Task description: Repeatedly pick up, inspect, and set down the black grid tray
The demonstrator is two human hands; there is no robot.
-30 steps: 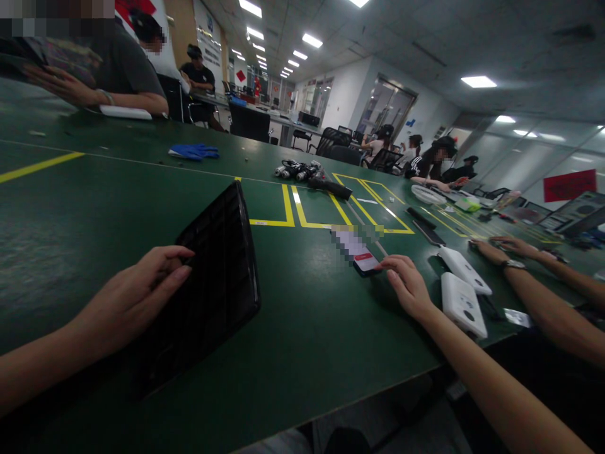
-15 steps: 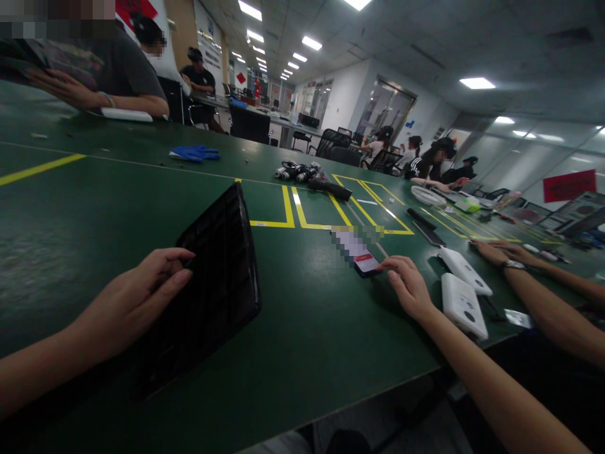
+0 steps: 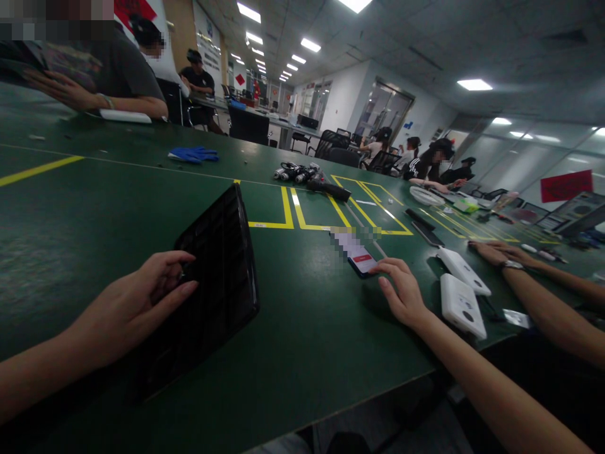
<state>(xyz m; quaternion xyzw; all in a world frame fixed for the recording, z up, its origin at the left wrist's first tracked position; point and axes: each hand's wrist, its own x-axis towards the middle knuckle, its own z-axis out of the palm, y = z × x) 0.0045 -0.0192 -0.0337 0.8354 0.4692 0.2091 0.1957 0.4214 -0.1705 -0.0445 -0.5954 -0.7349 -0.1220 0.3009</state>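
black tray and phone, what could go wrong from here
The left hand only rests fingertips on the black tray, so it might slide. The right hand is at the phone; its forearm lies close to a white device near the edge of the table, and a sweep could knock it off.

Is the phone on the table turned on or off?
On. The phone has a screen glowing white with a red bar, just beside the right hand.

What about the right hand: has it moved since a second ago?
Yes, slightly: the right hand has edged left, away from the white device, toward the phone.
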